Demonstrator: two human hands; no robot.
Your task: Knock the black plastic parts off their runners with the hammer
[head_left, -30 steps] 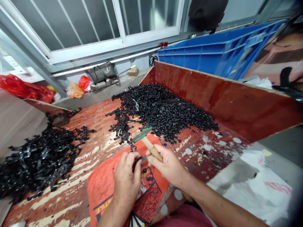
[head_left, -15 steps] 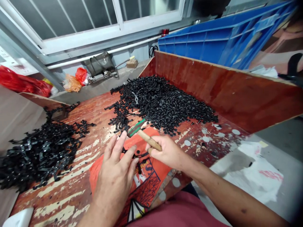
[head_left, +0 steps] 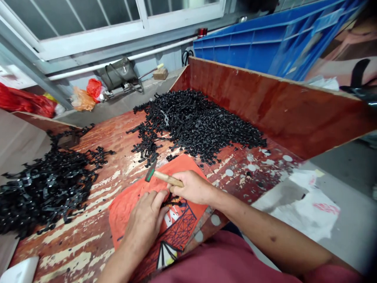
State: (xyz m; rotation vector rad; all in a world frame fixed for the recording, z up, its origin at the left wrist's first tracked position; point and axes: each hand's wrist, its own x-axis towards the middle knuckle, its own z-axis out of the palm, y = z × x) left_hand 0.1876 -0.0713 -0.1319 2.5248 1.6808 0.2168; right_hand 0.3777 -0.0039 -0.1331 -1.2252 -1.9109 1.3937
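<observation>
In my right hand (head_left: 191, 186) is a small hammer (head_left: 167, 179) with a pale wooden handle and a dark head marked with green. The head hangs above an orange printed cloth (head_left: 184, 163), to the left of my fist. My left hand (head_left: 145, 218) rests on the cloth, its fingers bent and drawn together. At its fingertips lies a thin black part (head_left: 175, 203), partly hidden by both hands. A large heap of small black parts (head_left: 194, 122) spreads beyond the cloth.
Another pile of glossy black parts (head_left: 44, 184) lies at the left. A reddish wooden board (head_left: 265, 102) walls the worn tabletop (head_left: 97, 216) at the right. Behind it stands a blue crate (head_left: 250, 49). Part of a person (head_left: 332, 59) shows at the far right.
My left hand's spread fingers have bent and closed near the black part. My right hand has moved slightly left, swinging the hammer head left and down; the view has shifted slightly.
</observation>
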